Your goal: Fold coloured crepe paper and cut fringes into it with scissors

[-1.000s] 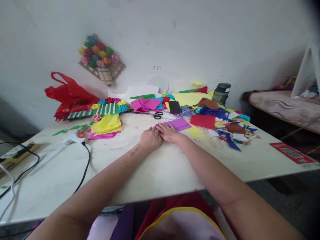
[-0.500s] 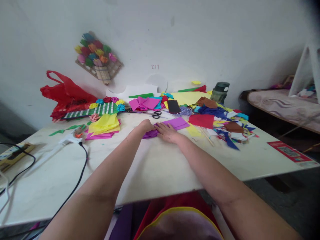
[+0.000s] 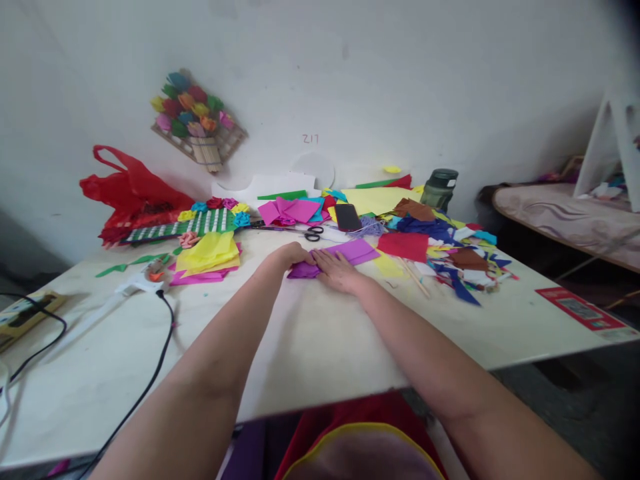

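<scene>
A folded strip of purple crepe paper (image 3: pixel 361 251) lies on the table in front of me. My left hand (image 3: pixel 294 254) is at its left end, fingers bent down and closed on the folded edge; the fingertips are partly hidden. Lying flat across the middle of the strip, my right hand (image 3: pixel 336 271) presses it to the tabletop with fingers stretched out. Just behind the paper are black-handled scissors (image 3: pixel 314 233).
Left are yellow paper sheets (image 3: pixel 209 254), a power strip (image 3: pixel 150 277) with a black cable, and a red plastic bag (image 3: pixel 131 190). Behind lies a phone (image 3: pixel 347 217). Right are red paper (image 3: pixel 403 247), coloured scraps (image 3: pixel 467 260), thin sticks (image 3: pixel 415 278) and a dark bottle (image 3: pixel 440 189).
The view has shifted slightly. The left end of the purple paper shows more plainly below my left hand, which has lifted a little at the wrist. My right hand still lies flat.
</scene>
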### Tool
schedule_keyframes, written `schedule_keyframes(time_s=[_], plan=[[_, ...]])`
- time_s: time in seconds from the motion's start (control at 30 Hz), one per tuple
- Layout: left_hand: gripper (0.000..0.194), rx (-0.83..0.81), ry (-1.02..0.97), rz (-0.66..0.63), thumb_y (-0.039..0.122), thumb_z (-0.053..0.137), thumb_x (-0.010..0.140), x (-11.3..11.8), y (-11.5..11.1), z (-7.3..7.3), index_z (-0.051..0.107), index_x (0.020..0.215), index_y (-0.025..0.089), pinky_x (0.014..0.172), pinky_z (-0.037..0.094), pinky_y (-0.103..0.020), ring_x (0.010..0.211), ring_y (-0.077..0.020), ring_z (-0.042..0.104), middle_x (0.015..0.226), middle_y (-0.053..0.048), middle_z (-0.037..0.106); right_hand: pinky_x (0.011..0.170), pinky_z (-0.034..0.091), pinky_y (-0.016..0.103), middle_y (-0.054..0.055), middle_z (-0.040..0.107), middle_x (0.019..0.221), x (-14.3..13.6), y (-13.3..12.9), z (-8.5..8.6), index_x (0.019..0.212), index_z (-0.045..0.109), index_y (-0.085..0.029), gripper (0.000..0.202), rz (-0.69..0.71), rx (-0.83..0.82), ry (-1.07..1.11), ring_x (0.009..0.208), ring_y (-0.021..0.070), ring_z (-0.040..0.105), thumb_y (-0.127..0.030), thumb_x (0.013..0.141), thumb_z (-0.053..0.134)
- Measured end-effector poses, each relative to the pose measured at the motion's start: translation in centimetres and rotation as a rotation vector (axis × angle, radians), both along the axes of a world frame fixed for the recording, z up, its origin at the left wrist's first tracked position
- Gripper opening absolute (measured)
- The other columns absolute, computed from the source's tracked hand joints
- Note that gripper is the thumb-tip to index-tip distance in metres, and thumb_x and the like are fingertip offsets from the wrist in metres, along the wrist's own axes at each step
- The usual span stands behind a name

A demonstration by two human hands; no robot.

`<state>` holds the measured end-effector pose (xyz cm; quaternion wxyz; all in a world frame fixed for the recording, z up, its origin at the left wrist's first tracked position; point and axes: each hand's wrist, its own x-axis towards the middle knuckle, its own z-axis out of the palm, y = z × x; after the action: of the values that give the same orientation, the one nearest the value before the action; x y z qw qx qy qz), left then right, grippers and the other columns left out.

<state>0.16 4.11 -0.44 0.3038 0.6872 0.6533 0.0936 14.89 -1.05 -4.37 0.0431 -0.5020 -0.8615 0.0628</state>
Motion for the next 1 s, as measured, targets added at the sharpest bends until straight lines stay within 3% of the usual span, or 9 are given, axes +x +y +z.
schedule_keyframes(time_s=[0.13,0.37,0.47,0.57,0.63,0.7,0.83,1.0], plan=[[0.024,0.051,0.153,-0.061,0.029,0.066,0.055,0.5,-0.4,0.7,0.064,0.073,0.013,0.057,0.043,-0.024,0.071,-0.0208,0.061,0.073,-0.008,0.066,0.108,0.005,0.041,0.003,0.006,0.148,0.2,0.3,-0.2,0.142,0.006,-0.013,0.064,0.005,0.001,0.022,0.136,0.0164,0.004,-0.039,0.085,0.021],[0.031,0.074,-0.032,-0.005,0.024,0.061,0.061,-1.4,-0.4,0.2,0.062,0.090,0.015,0.057,0.044,-0.023,0.067,-0.0172,0.061,0.081,-0.005,0.067,0.108,0.007,0.041,0.000,0.002,0.148,0.2,0.9,-0.7,0.142,0.008,-0.015,0.065,0.002,0.027,0.127,0.136,0.0171,0.003,-0.046,0.086,0.023],[0.031,0.051,-0.118,0.015,0.025,0.063,0.061,-2.3,0.0,-0.1,0.063,0.091,0.015,0.057,0.044,-0.022,0.067,-0.0163,0.061,0.080,-0.005,0.068,0.108,0.012,0.037,0.003,0.010,0.148,0.3,1.5,-0.7,0.141,0.017,-0.012,0.063,-0.013,0.016,0.200,0.135,0.0176,0.009,-0.043,0.087,0.026],[0.028,0.042,-0.156,0.028,0.025,0.066,0.060,-2.9,0.1,0.0,0.065,0.086,0.016,0.057,0.044,-0.022,0.067,-0.0174,0.062,0.074,-0.004,0.068,0.103,0.024,0.028,0.006,0.032,0.141,0.7,2.7,0.1,0.135,0.035,-0.012,0.054,-0.094,0.070,0.359,0.129,0.0149,0.030,-0.037,0.088,0.026],[0.026,-0.016,-0.214,0.022,0.024,0.065,0.060,-3.3,0.2,0.0,0.066,0.085,0.017,0.058,0.045,-0.022,0.068,-0.0179,0.063,0.072,-0.004,0.068,0.095,0.035,0.027,0.005,0.053,0.126,1.1,3.7,1.1,0.123,0.050,-0.016,0.046,-0.205,0.138,0.427,0.115,0.0152,0.048,-0.033,0.089,0.025],[0.026,-0.110,-0.322,-0.007,0.023,0.063,0.061,-3.7,0.4,-0.3,0.066,0.086,0.018,0.059,0.046,-0.023,0.069,-0.0182,0.063,0.072,-0.003,0.068,0.084,0.041,0.028,0.004,0.064,0.107,1.1,5.0,2.3,0.111,0.059,-0.018,0.042,-0.290,0.192,0.403,0.099,0.0178,0.057,-0.033,0.089,0.027],[0.023,-0.214,-0.541,-0.041,0.020,0.062,0.061,-4.5,0.8,-1.3,0.065,0.083,0.019,0.063,0.049,-0.025,0.072,-0.0179,0.064,0.075,-0.002,0.069,0.083,0.041,0.027,0.007,0.065,0.102,0.0,7.2,4.1,0.105,0.063,-0.016,0.036,-0.268,0.291,0.241,0.097,0.0192,0.058,-0.024,0.085,0.035],[0.018,-0.258,-0.654,-0.006,0.016,0.062,0.060,-4.7,0.9,-1.7,0.065,0.077,0.017,0.064,0.050,-0.027,0.068,-0.0179,0.064,0.071,-0.002,0.068,0.085,0.041,0.030,0.011,0.063,0.106,-2.4,9.3,4.2,0.108,0.062,-0.015,0.035,-0.279,0.256,0.067,0.100,0.0224,0.056,-0.019,0.082,0.038]])
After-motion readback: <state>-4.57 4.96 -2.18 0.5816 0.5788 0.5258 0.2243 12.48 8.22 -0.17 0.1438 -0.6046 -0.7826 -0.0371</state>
